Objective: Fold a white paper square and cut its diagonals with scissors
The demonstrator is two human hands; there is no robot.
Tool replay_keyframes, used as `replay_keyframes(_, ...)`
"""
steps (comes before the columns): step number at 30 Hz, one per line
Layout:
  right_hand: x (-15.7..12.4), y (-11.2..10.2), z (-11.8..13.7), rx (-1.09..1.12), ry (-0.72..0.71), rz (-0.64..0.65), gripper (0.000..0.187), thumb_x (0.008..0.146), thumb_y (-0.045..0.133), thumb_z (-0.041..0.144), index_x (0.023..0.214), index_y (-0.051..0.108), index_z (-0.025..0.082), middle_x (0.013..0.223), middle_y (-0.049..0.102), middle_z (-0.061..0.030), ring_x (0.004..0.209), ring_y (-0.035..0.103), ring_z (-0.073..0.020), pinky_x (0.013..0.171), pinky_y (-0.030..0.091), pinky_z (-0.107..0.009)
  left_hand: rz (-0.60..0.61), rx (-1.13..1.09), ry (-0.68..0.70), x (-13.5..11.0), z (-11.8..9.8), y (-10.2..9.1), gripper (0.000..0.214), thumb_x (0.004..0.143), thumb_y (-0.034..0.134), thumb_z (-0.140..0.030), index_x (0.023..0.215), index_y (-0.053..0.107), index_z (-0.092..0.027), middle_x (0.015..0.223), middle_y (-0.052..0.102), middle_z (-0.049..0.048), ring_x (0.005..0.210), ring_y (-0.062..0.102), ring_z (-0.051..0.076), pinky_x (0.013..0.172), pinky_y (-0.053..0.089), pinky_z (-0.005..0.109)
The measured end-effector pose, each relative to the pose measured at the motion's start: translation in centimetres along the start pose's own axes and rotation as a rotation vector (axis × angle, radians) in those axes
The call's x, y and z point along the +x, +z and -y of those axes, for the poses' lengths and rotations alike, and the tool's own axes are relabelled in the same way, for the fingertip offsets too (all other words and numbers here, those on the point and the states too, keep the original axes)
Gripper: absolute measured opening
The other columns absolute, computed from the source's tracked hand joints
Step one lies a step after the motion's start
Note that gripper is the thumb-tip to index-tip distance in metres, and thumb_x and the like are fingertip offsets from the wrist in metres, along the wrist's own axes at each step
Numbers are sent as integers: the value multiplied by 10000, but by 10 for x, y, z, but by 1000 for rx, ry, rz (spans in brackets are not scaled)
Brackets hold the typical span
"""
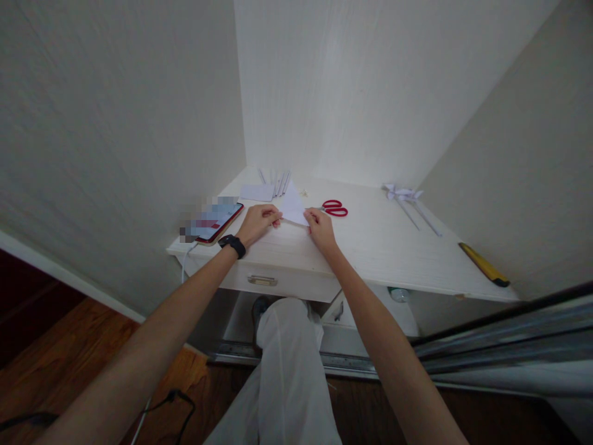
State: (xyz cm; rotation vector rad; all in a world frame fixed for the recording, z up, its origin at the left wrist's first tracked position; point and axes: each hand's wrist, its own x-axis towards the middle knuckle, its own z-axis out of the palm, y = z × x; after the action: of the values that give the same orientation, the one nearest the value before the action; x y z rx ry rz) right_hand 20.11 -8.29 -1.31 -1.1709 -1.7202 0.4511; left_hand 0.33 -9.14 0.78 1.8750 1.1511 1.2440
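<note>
A white sheet of paper (293, 205), narrowing toward the back, is held between my two hands over the white desktop. My left hand (263, 220) pinches its near left corner, with a dark watch on that wrist. At the near right corner, my right hand (319, 227) grips the paper between thumb and fingers. Just beyond my right hand lie red-handled scissors (334, 208), their blades partly hidden. Behind the paper are several thin white paper sticks (281, 183) and a flat white paper piece (257, 192).
A phone (217, 222) with a lit screen rests at the left, a cable below it. Folded paper pinwheels (402, 193) on sticks lie at the back right. A yellow utility knife (484, 264) is near the right edge. Walls enclose the desktop (370, 247).
</note>
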Motion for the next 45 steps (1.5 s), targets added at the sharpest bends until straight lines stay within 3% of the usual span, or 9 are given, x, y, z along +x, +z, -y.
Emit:
replay_keyframes(11, 0, -1, -2, -4, -31, -24, 215, 856, 477, 335, 715, 562, 196, 630, 494, 11, 641, 444, -159, 599, 294, -268, -3, -3, -5, 0, -1, 0, 231, 758, 624, -342, 599, 622, -174, 586, 643, 35, 579, 572, 153, 625, 452, 273)
replay_keyframes(19, -2, 3, 0, 118, 91, 41, 141, 821, 491, 319, 805, 575, 207, 530, 402, 61, 508, 384, -133, 531, 288, -257, -97, -53, -6, 2, 6, -1, 259, 751, 633, -384, 611, 630, -167, 593, 644, 36, 575, 578, 153, 622, 440, 275)
replay_keyframes(22, -1, 4, -3, 108, 68, 21, 136, 810, 484, 303, 821, 575, 203, 539, 423, 62, 518, 402, -134, 545, 300, -258, -120, -56, -11, 3, 7, -2, 264, 752, 629, -381, 598, 625, -166, 575, 632, 31, 557, 565, 146, 607, 429, 270)
replay_keyframes(33, 1, 4, -5, 57, 39, -24, 118, 789, 514, 299, 736, 549, 199, 609, 486, 38, 606, 444, -141, 603, 330, -258, -105, -70, -18, 2, 6, -1, 258, 738, 638, -393, 604, 613, -173, 587, 631, 34, 574, 566, 152, 619, 436, 275)
replay_keyframes(45, 0, 3, -1, 92, 92, -32, 130, 773, 548, 306, 692, 525, 207, 571, 481, 46, 567, 433, -135, 593, 327, -258, -95, -92, -21, 3, 6, 0, 249, 748, 650, -370, 602, 614, -172, 566, 628, 31, 543, 569, 147, 593, 442, 272)
